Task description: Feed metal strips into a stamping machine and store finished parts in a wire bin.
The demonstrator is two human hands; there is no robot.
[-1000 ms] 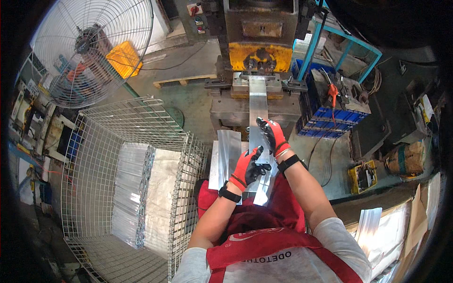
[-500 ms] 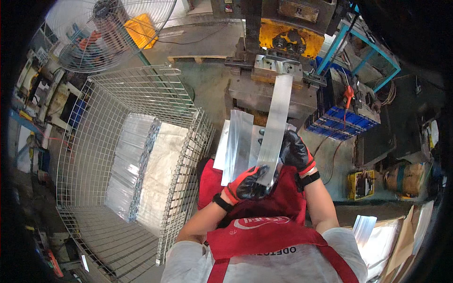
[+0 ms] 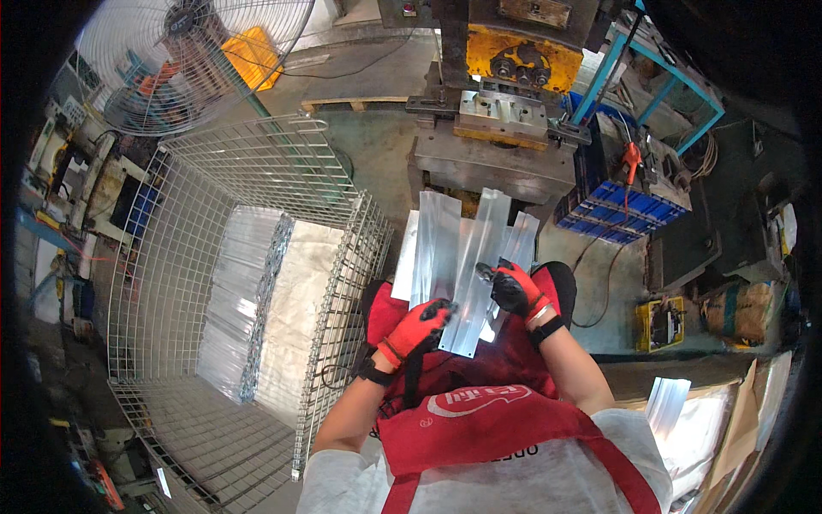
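Observation:
A long, shiny metal strip (image 3: 476,276) slants across my lap, with small holes showing at its near end. My left hand (image 3: 423,325), in a red and black glove, has curled fingers at the strip's left edge near that end. Higher up on the other side, my gloved right hand (image 3: 514,289) pinches its right edge. Left of this strip lies a stack of similar metal strips (image 3: 435,244), and another metal strip (image 3: 522,236) shows to the right. The fingertips of both hands are partly hidden.
Ahead stands a press with a metal die block (image 3: 503,116). A wire-mesh cage (image 3: 342,317) holding stacked strips stands at left, below a fan (image 3: 184,51). Right are a blue crate (image 3: 612,210), a yellow basket (image 3: 659,325) and a cardboard box (image 3: 741,420).
The metal strip's far end has come away from the die block, back toward me, onto the lap. My right hand has shifted slightly left and nearer; my left hand has moved slightly left.

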